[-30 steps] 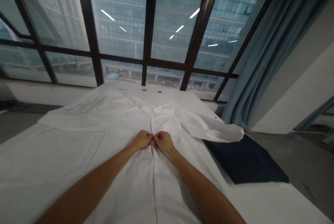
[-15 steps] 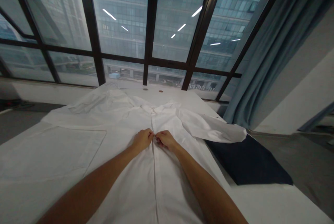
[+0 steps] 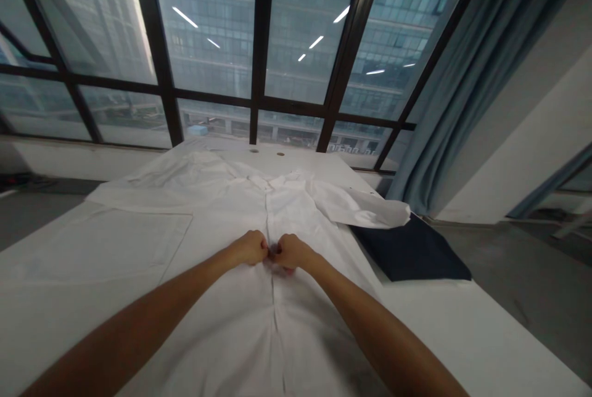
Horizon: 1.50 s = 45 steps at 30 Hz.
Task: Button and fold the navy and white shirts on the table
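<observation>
A white long-sleeved garment (image 3: pixel 231 218), like a shirt or coat, lies spread front up with its collar toward the window. Down its middle runs the front opening. My left hand (image 3: pixel 252 247) pinches the cloth at the left edge of that opening. Just across from it, my right hand (image 3: pixel 292 252) is closed on the right edge, fingers curled under. The fingertips of both hands almost meet; whatever small fastening lies between them is hidden. Below the hands the cloth is slightly lifted and creased.
The white table (image 3: pixel 435 317) reaches to the window. A dark navy folded cloth (image 3: pixel 411 252) lies at the right, partly under the garment's sleeve (image 3: pixel 365 206). A flat white piece (image 3: pixel 92 243) lies at the left. A blue-grey curtain (image 3: pixel 462 101) hangs at the right.
Both hands have come slightly nearer to me along the front opening, still pinching the cloth. The fingers have curled in more. The camera view has shifted a little.
</observation>
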Motion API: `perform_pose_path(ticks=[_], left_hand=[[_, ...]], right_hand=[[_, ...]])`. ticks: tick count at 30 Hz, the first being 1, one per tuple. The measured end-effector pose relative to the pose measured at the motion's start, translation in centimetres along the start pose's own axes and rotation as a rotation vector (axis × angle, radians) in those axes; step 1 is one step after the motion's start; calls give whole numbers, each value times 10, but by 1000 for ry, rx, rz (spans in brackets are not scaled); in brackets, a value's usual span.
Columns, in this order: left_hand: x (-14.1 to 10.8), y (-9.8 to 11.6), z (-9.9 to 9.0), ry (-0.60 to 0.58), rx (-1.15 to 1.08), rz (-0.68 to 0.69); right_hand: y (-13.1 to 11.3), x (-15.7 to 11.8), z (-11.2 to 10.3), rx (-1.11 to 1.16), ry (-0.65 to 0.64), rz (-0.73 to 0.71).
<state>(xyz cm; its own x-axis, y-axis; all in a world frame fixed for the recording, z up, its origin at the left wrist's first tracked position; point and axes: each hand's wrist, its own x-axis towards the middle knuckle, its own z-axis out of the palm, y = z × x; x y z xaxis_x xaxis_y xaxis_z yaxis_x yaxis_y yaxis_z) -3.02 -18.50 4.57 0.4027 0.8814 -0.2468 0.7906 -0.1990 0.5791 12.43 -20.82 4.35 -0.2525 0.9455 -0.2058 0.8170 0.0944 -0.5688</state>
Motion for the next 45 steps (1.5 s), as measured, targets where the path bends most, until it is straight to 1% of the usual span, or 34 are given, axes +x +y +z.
perform_pose_path(ticks=[2, 5, 8, 10, 14, 16, 18, 20, 23, 25, 30, 34, 40, 43, 45], left_hand=[[-4, 6, 4, 16, 3, -3], [-2, 13, 6, 24, 18, -36], [5, 15, 7, 12, 32, -70], [9, 14, 7, -24, 17, -70], [12, 9, 9, -83, -44, -60], [10, 7, 9, -99, -90, -64], [5, 3, 9, -110, -143, -71], [-1, -1, 9, -124, -249, -63], [-7, -7, 11, -126, -444, -14], [-7, -10, 13, -107, -506, 13], [-4, -12, 17, -88, -527, 21], [-4, -12, 20, -74, -551, 19], [-6, -12, 20, -63, -534, 40], [-8, -10, 20, -60, -549, 46], [-8, -9, 20, -60, -570, 26]], right_hand=[[-2, -3, 6, 17, 50, 58], [-4, -5, 9, 27, 105, 135], [-4, -6, 7, 27, 127, 99], [0, -5, 5, 60, 128, 63], [9, -2, 5, 259, 103, 48], [12, -1, 6, 366, 78, 57], [13, -3, 9, 461, 82, 69], [12, -7, 11, 577, 105, 76], [11, -13, 15, 741, 129, 76], [12, -14, 17, 798, 138, 79], [15, -13, 21, 812, 140, 96], [15, -12, 23, 865, 136, 119], [15, -15, 22, 1017, 42, 88], [16, -13, 25, 989, 57, 96], [16, -11, 27, 944, 71, 93]])
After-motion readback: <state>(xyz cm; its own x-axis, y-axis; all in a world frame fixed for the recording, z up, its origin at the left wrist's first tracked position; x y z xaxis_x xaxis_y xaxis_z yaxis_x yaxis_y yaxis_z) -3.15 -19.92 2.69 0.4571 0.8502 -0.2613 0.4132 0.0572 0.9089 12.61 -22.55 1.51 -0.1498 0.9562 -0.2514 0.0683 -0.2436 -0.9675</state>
